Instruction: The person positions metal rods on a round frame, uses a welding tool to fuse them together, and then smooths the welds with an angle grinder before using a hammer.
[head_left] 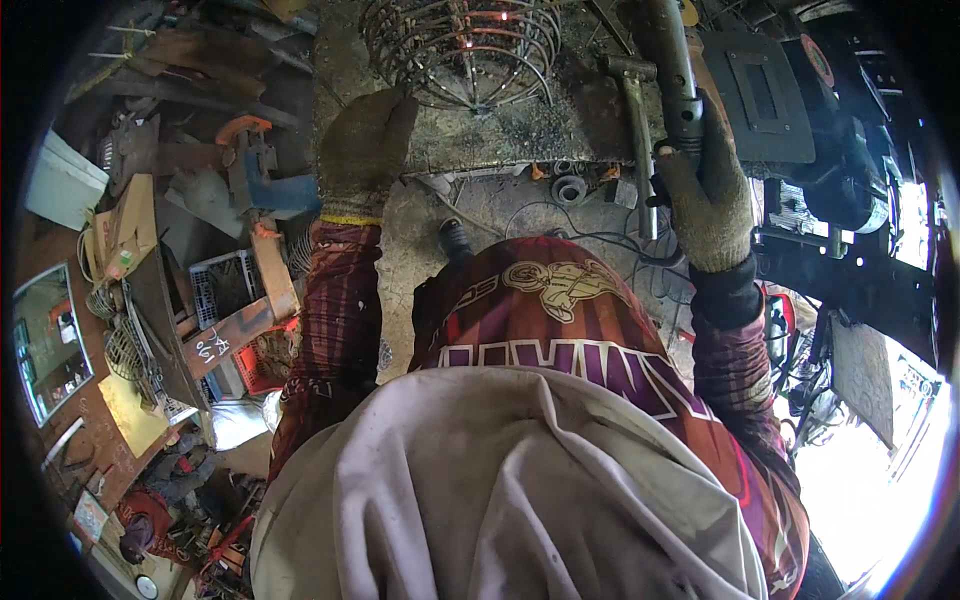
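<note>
A round cage of bent steel rods [460, 70] stands on the dark, grimy workbench [480, 140] at the far edge, with bright orange spots on its inner rods. My left hand [365, 150], in a dirty knit glove, lies beside its left side. The fingers are stretched out and nothing shows in them; whether they touch the rods I cannot tell. My right hand [708, 195], also gloved, has thumb and fingers around the near end of a thick metal pipe [683, 85]. Just left of this pipe is a hammer-shaped steel tool [637, 120].
A dark welding mask [760, 100] lies right of my right hand. Metal rings [568, 188] and cables lie on the floor below the bench. On the left are a blue-and-orange clamp [262, 175], crates [222, 285] and scrap. Another person [150, 520] is low at the far left.
</note>
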